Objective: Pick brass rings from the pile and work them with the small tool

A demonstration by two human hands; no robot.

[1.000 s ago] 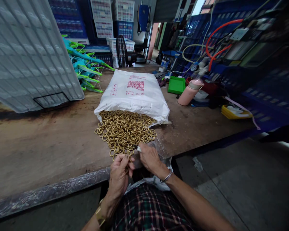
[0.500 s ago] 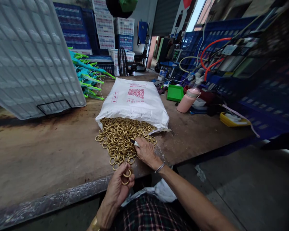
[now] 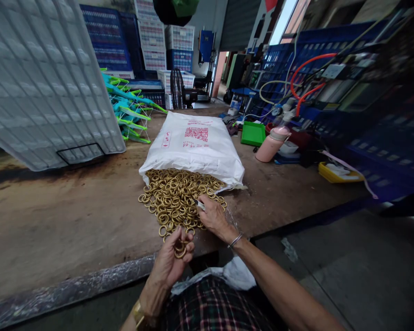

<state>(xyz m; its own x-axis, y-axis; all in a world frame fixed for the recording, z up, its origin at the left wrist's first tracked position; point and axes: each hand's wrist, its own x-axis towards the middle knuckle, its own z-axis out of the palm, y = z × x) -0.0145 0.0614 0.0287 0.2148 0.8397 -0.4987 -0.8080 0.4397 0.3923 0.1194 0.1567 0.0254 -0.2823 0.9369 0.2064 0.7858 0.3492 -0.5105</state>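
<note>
A heap of gold-coloured rings spills onto the table from the open mouth of a white woven sack with red print. At the heap's near edge, my left hand is closed around a few gold rings, held in the curled fingers above the table edge. My right hand rests at the right side of the heap. Between its thumb and fingers is a small pen-like tool with a white body and a dark tip, which points at the rings. Its exact kind is unclear.
A tall translucent ribbed plastic crate stands at the left, with turquoise and green plastic pieces behind it. On the right are a green tray, a pink bottle and a yellow dish. The wooden table has a plastic-wrapped front edge.
My left hand has risen slightly toward the heap, its fingers curled tighter round the rings. The right hand keeps the tool at the heap, and the whole view has shifted a little.
</note>
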